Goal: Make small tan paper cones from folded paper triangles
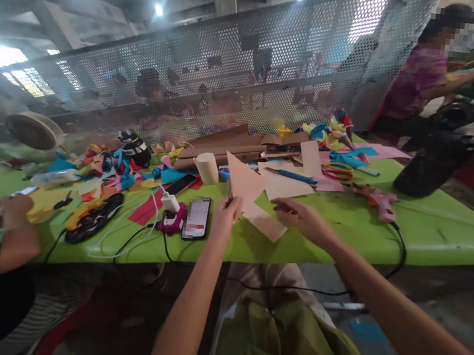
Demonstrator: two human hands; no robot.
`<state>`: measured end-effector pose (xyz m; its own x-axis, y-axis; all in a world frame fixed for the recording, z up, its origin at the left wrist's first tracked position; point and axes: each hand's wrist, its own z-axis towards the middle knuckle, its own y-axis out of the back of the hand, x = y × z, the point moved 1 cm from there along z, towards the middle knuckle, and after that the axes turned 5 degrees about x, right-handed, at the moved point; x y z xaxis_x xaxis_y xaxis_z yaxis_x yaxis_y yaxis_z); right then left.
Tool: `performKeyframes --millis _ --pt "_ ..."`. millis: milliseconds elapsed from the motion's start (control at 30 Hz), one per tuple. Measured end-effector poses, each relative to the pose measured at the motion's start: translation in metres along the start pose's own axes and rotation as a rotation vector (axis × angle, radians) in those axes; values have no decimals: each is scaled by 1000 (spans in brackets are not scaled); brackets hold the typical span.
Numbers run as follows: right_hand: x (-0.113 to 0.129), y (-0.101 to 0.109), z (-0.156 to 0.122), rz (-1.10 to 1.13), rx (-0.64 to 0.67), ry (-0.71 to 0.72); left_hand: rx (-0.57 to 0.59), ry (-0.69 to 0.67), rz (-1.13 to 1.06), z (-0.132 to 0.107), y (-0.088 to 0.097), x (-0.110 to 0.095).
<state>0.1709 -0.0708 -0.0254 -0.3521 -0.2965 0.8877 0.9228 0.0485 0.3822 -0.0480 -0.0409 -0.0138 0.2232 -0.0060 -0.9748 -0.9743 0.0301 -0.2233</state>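
My left hand (228, 214) is closed in a pinch on the lower edge of a peach sheet of paper (245, 181), which stands up with a pointed top corner. Just to its right, my right hand (296, 216) hovers over the table, fingers loosely bent and apart, with nothing seen in them. Between the hands lies a peach paper strip (266, 224). Behind my right hand are a pale sheet (283, 188) and a blue pen (291, 175). A phone (196, 218) with a lit screen lies left of my left hand.
On the green table (342, 236) are a pink glue gun (378, 200), scissors (337, 171), a paper roll (207, 168), a plug adapter (173, 216) with cables and many coloured scraps. A black bottle (431, 161) stands right. A co-worker's hand (17, 211) is at left.
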Motion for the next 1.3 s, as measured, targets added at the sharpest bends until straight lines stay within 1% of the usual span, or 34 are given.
performKeyframes --millis 67,100,167,200,267,367,467,567,667,733,800,867,967,1033,1167,1233,1300 --pt "2 -14 -18 -306 161 197 -47 -20 -28 3 5 -4" --pt "3 -21 -26 -410 193 283 -62 -26 -41 3 6 -5" --pt "2 -29 -38 -549 183 377 -79 -25 -64 2 7 -4" --pt "1 -31 -39 -588 151 391 -82 -19 -75 1 6 -2" --pt "-2 -26 -34 -632 81 384 -81 -5 -91 0 5 2" --pt "-2 -6 -10 -644 -54 356 -75 5 -98 -1 4 6" --pt "6 23 21 -586 -298 322 -72 -5 -87 0 4 8" --pt "18 50 46 -512 -467 286 -69 -22 -59 1 4 9" --pt "23 67 64 -463 -575 259 -65 -16 -12 0 4 10" --pt "16 73 77 -417 -548 230 -61 -1 14 0 1 11" --pt "4 74 89 -360 -446 186 -48 22 9 0 -2 11" --pt "-10 72 98 -311 -354 143 -24 49 -22 1 -6 11" --pt "-20 63 100 -244 -305 104 7 76 -38 6 -13 10" --pt "-18 52 97 -171 -247 79 18 82 -34 11 -16 9" --pt "-5 30 91 47 -42 7 39 97 -37 21 -22 6" --pt "0 23 89 175 3 -44 61 113 -18 24 -24 4" --pt "2 21 88 254 4 -81 89 119 21 28 -26 2"
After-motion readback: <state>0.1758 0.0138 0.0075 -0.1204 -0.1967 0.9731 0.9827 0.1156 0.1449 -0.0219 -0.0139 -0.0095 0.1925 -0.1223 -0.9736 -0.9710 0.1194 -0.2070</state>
